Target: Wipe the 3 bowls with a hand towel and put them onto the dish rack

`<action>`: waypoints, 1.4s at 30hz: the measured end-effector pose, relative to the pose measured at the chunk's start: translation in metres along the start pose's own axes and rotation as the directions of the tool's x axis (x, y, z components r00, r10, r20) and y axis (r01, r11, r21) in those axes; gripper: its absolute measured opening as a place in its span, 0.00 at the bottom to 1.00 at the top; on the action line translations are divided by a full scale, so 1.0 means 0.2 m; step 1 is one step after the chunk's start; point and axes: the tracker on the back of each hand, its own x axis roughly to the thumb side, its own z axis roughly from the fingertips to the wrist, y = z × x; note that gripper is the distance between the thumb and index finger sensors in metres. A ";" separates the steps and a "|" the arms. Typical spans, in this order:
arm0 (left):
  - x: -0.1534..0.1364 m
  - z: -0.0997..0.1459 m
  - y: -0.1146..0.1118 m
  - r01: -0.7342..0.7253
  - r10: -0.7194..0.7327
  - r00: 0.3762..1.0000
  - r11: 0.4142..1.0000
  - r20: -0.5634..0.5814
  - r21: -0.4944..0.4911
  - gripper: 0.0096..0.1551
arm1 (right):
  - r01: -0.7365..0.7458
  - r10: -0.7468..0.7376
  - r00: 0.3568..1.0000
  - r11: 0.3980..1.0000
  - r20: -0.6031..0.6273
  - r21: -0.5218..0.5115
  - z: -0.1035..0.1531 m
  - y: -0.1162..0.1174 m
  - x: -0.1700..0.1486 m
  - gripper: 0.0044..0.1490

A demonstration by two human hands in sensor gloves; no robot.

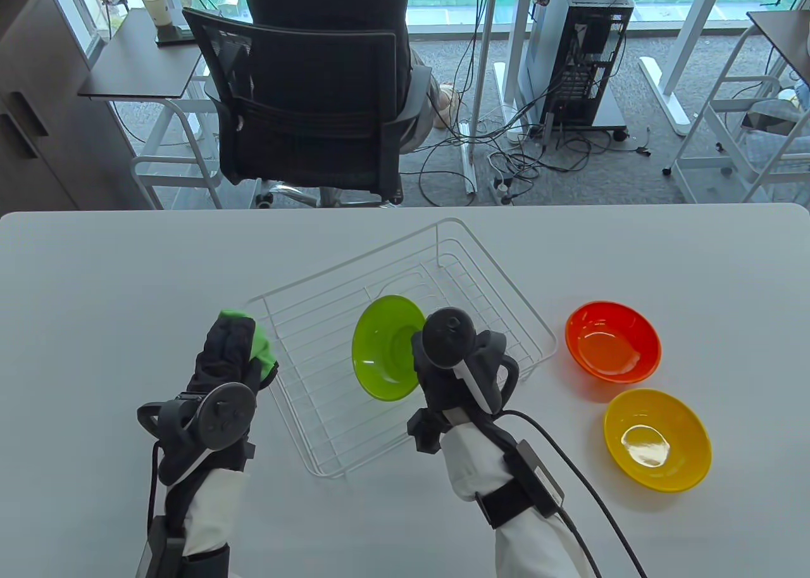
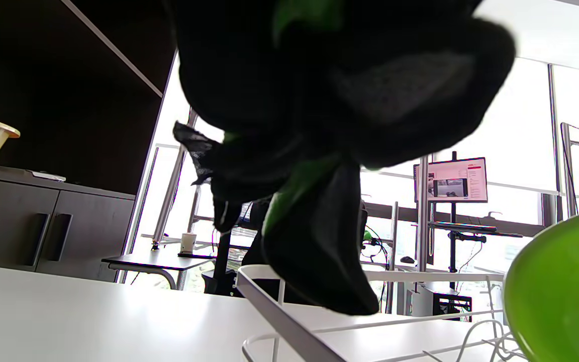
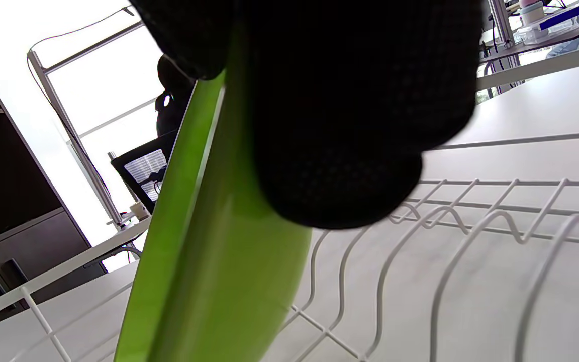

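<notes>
**Green bowl goes in the rack**

My right hand pinches the green bowl by its rim, tipped on edge so it fits the dish rack wires. My left hand bunches the hand towel — out of the way. 2 bowls wait on the white table: red, yellow. Behind — an office chair.

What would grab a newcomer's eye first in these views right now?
Most striking is the bright green plastic bowl, held on edge by the right hand over the white wire dish rack at the table's centre. Next, the green hand towel bunched in the left hand by the rack's left rim. Then the glossy red bowl and yellow bowl, upright on the table right of the rack.
</notes>
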 end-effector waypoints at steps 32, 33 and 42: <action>0.03 0.01 -0.03 -0.029 0.030 0.999 0.999 0.032 -0.042 0.36 | -0.106 0.199 0.961 0.907 -0.192 0.408 -0.15 0.34 0.12 0.35; 0.03 0.01 -0.03 -0.026 0.028 0.999 0.999 0.035 -0.045 0.36 | -0.128 0.226 0.955 0.898 -0.190 0.422 -0.16 0.35 0.12 0.35; 0.04 0.01 -0.04 -0.024 0.027 0.999 0.998 0.042 -0.054 0.36 | -0.194 0.321 0.925 0.857 -0.201 0.478 -0.17 0.39 0.12 0.35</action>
